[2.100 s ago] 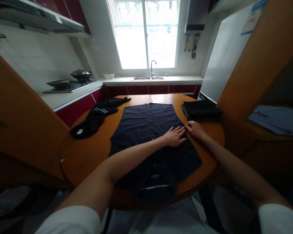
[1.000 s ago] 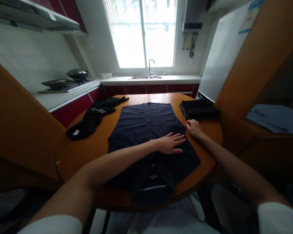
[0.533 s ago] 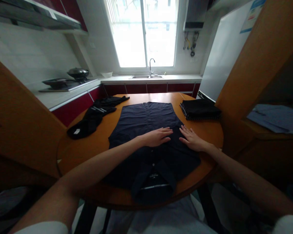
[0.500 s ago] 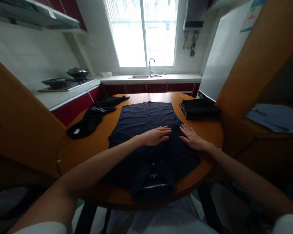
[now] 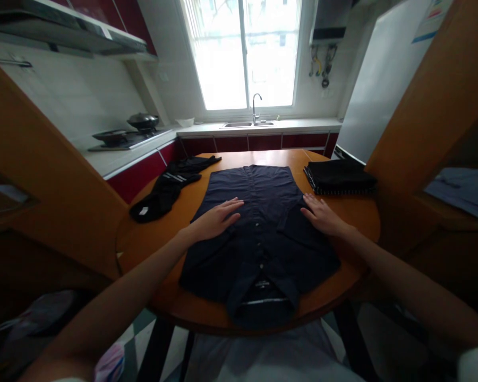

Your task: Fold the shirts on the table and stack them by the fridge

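Observation:
A dark navy button-up shirt lies spread flat, front up, on the round wooden table. Its collar points toward me at the near edge and its hem toward the window. My left hand is over the shirt's left half, fingers stretched and pointing inward, holding nothing. On the right side edge of the shirt, near a sleeve, rests my right hand, flat with fingers extended. Whether the left palm touches the cloth I cannot tell.
A crumpled black garment with white stripes lies at the table's left. Folded black clothes are stacked at the back right. Beyond stand a counter with a sink and a stove with pans. Wooden partitions flank both sides.
My left hand has moved left, from the shirt's middle to its left half. My right hand stays by the right edge. The camera view has shifted slightly.

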### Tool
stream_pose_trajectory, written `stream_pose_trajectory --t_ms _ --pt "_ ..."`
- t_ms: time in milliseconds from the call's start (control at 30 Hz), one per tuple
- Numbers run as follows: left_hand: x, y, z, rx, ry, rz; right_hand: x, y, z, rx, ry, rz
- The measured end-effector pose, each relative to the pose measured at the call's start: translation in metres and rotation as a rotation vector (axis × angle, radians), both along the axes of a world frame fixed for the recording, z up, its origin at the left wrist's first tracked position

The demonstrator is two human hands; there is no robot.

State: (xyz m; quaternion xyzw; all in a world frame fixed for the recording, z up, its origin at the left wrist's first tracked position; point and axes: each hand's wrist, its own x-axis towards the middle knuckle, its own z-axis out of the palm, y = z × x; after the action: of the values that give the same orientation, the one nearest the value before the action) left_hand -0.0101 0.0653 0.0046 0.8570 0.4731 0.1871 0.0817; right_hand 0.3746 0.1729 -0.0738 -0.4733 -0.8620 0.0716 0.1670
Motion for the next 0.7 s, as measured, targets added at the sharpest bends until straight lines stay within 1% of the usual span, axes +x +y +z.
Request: stream_pose_trajectory --t_ms 100,200,267,333,367,433,500,600,667,700 --pt "-0.013 -0.015 -0.005 -0.015 0.012 0.062 -0.009 0.001 -0.012 -0.033 -0.044 0.013" --pt "-0.023 -0.032 -0.015 -0.065 0.033 0.1 -0.012 0.001 -0.021 -0.075 -0.078 0.007" --pt "-0.027 -0.044 -0.021 -0.101 0.054 0.111 -0.012 -0.001 -0.021 -0.063 -0.072 0.001" --pt "-0.028 -0.059 -0.025 -0.132 0.082 0.091 -0.013 -0.011 -0.014 -0.006 -0.047 0.019" --pt "-0.026 -0.068 -0.026 -0.144 0.094 0.068 -0.014 -0.019 -0.009 0.025 -0.033 0.053" --pt "-0.021 -0.087 -0.025 -0.169 0.114 -0.002 -0.016 -0.043 0.002 0.061 -0.004 0.176" --pt "-0.013 -0.105 -0.022 -0.192 0.12 -0.086 -0.019 -0.074 0.015 0.036 0.015 0.345" --pt "0.0 -0.13 -0.019 -0.232 0.106 -0.212 -0.022 -0.123 0.029 -0.088 0.03 0.607" --pt "0.008 -0.141 -0.019 -0.254 0.104 -0.285 -0.022 -0.148 0.033 -0.184 0.033 0.751" --pt "0.011 -0.145 -0.021 -0.256 0.109 -0.312 -0.022 -0.158 0.033 -0.224 0.034 0.801"
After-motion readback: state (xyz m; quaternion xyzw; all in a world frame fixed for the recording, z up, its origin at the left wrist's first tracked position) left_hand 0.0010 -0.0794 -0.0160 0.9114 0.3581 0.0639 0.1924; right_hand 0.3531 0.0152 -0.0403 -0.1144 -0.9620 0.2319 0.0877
